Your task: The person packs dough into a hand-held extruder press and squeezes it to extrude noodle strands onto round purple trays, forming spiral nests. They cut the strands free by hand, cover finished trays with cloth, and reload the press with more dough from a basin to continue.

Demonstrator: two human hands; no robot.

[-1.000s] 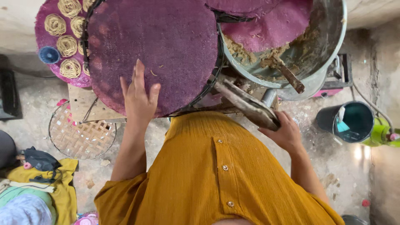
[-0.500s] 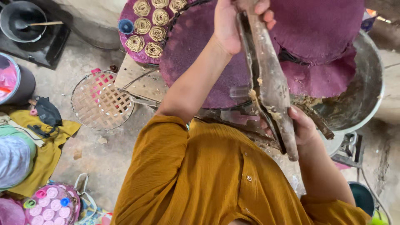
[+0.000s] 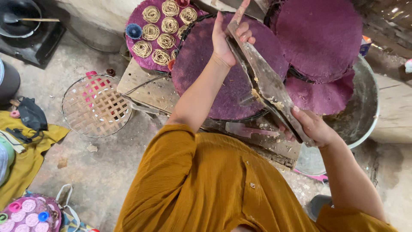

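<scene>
A: Starting at the left edge, what lies on the floor?

B: A black pan (image 3: 15, 19) sits on a dark stove at the top corner. Below it lie a yellow cloth (image 3: 25, 159) and a round woven bamboo tray (image 3: 95, 106). At the bottom corner is a pink tray (image 3: 30, 214) carrying small coloured discs.

A: Next item to the right?

B: A wooden board (image 3: 141, 88) supports a purple mat (image 3: 146, 53) loaded with coiled noodle nests (image 3: 162, 25). Overlapping it is a large round purple mat (image 3: 210, 77) on a dark frame.

A: State of the left hand (image 3: 227, 38)?

B: Raised above the large mat, fingers closed around the upper end of a long metal-and-wood press (image 3: 268, 88).

A: Position of the press?

B: It runs diagonally, upper end at the left hand, lower end at the right hand (image 3: 313, 129). Dough residue clings to its middle.

A: State of the right hand?

B: Closed on the lower end of the press, fingers wrapped under it.

A: Far right?

B: Two more purple mats (image 3: 319, 38) rest over a large metal basin (image 3: 365, 111).
</scene>
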